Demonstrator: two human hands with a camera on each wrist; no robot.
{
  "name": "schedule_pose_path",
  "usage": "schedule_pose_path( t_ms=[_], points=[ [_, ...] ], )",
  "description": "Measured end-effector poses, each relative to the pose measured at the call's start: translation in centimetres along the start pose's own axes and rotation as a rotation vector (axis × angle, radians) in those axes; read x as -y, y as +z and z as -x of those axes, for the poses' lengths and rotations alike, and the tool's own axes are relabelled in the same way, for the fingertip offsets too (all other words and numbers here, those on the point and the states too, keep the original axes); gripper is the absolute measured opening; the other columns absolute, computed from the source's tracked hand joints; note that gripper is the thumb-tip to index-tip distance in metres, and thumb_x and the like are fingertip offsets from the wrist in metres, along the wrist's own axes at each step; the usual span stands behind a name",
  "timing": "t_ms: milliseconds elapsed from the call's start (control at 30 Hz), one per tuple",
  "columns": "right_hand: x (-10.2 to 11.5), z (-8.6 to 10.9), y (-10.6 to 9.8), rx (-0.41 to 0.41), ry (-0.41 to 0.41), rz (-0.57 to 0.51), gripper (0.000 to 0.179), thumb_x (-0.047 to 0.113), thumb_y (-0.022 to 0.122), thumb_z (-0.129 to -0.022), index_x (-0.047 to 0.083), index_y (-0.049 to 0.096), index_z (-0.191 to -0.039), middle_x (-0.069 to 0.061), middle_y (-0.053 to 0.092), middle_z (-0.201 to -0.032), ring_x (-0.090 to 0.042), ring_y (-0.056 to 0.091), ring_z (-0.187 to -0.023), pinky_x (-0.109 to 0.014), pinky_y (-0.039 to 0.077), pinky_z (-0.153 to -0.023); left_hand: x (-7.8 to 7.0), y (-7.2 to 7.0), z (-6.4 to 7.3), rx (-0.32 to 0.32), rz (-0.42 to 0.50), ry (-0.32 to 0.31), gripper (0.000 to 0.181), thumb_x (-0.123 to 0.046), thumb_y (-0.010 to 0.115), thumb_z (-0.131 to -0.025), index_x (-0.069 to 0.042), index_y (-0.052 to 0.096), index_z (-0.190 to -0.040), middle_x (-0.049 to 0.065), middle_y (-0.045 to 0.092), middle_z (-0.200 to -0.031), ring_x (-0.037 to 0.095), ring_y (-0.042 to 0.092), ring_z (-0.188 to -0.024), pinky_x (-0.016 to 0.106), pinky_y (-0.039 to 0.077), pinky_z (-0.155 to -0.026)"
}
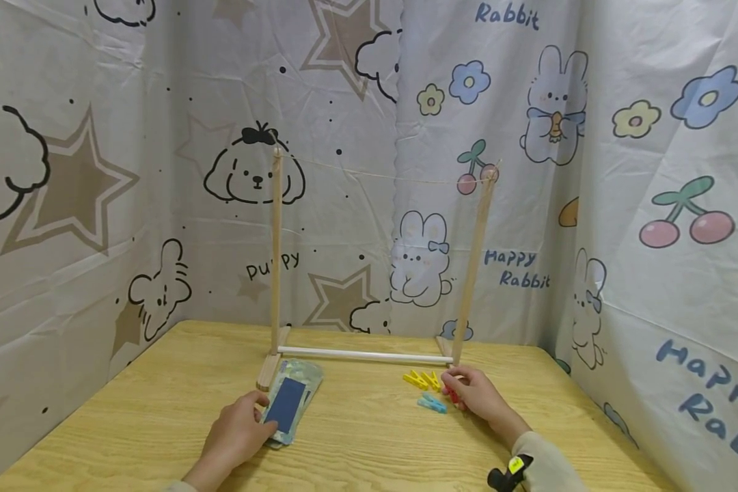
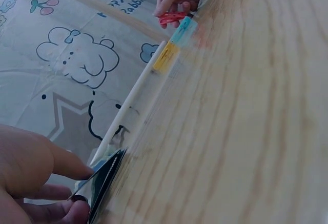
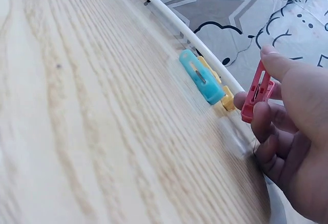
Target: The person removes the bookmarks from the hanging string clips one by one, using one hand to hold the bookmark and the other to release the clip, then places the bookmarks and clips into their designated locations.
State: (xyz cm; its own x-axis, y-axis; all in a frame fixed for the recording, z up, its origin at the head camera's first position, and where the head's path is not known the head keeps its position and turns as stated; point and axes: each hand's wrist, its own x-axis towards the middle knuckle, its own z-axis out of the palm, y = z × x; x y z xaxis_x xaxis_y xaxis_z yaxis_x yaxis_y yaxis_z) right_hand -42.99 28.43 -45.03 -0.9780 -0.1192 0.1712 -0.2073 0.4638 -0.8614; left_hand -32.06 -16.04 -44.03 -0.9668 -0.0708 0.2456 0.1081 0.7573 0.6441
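Note:
My right hand (image 1: 476,393) pinches a red clothespin (image 3: 257,93) between thumb and fingers, just above the table. Beside it lie yellow clothespins (image 1: 421,380) and a light blue clothespin (image 1: 432,403). My left hand (image 1: 236,427) is at the left edge of a small stack of flat, pale green-blue sheets (image 1: 310,374) with a dark blue rectangle (image 1: 286,404) on top. In the left wrist view, the left thumb and fingers pinch the edge of a thin dark sheet (image 2: 106,175), tilted up from the table; its exact kind cannot be told.
Behind the hands stands a wooden frame with a left post (image 1: 276,253), a right post (image 1: 475,266) and a white bottom bar (image 1: 363,354). A thin string (image 1: 375,175) runs between the post tops. Printed curtains (image 1: 344,225) enclose the wooden table (image 1: 369,444).

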Motion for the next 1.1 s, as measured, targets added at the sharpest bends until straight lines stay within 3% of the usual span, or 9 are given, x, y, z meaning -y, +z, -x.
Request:
schedule_pose_path(
  t_ms=[233, 467, 800, 1100],
  points=[
    [0.09, -0.02, 0.28, -0.032, -0.081, 0.209, 0.024, 0.03, 0.07, -0.101, 0.008, 0.076, -0.109, -0.002, 0.063, -0.089, -0.018, 0.057, -0.066, -0.029, 0.049, -0.057, 0.0, 0.04, 0.06, 0.002, -0.003, 0.009, 0.034, -0.017, 0.084, -0.083, -0.003, 0.068, -0.11, -0.001, 0.056, -0.079, 0.018, 0.052, -0.067, 0.036, 0.041, -0.056],
    [-0.01, -0.2, 0.34, -0.062, -0.13, 0.354, 0.016, 0.028, 0.072, -0.1, 0.014, 0.08, -0.101, 0.006, 0.066, -0.09, -0.014, 0.059, -0.09, -0.04, 0.049, -0.083, -0.11, 0.02, -0.03, 0.03, -0.009, 0.012, 0.03, -0.019, 0.085, -0.083, -0.005, 0.07, -0.105, -0.002, 0.056, -0.079, 0.018, 0.052, -0.068, 0.037, 0.043, -0.058],
    [-0.27, -0.23, 0.64, -0.08, -0.162, 0.41, 0.016, 0.028, 0.077, -0.096, 0.012, 0.077, -0.097, 0.005, 0.064, -0.082, -0.013, 0.056, -0.076, -0.033, 0.047, -0.068, -0.37, -0.12, 0.12, 0.085, -0.042, -0.012, 0.031, -0.026, 0.085, -0.085, -0.009, 0.071, -0.107, -0.002, 0.058, -0.079, 0.018, 0.053, -0.067, 0.037, 0.042, -0.056],
    [-0.37, -0.26, 0.58, -0.107, -0.176, 0.476, 0.016, 0.028, 0.08, -0.094, 0.012, 0.077, -0.094, 0.006, 0.062, -0.08, -0.013, 0.054, -0.073, -0.035, 0.047, -0.068, -0.34, -0.13, 0.12, 0.091, -0.058, -0.033, 0.031, -0.028, 0.085, -0.085, -0.01, 0.07, -0.105, -0.002, 0.059, -0.079, 0.018, 0.054, -0.067, 0.037, 0.042, -0.056]
  ],
)
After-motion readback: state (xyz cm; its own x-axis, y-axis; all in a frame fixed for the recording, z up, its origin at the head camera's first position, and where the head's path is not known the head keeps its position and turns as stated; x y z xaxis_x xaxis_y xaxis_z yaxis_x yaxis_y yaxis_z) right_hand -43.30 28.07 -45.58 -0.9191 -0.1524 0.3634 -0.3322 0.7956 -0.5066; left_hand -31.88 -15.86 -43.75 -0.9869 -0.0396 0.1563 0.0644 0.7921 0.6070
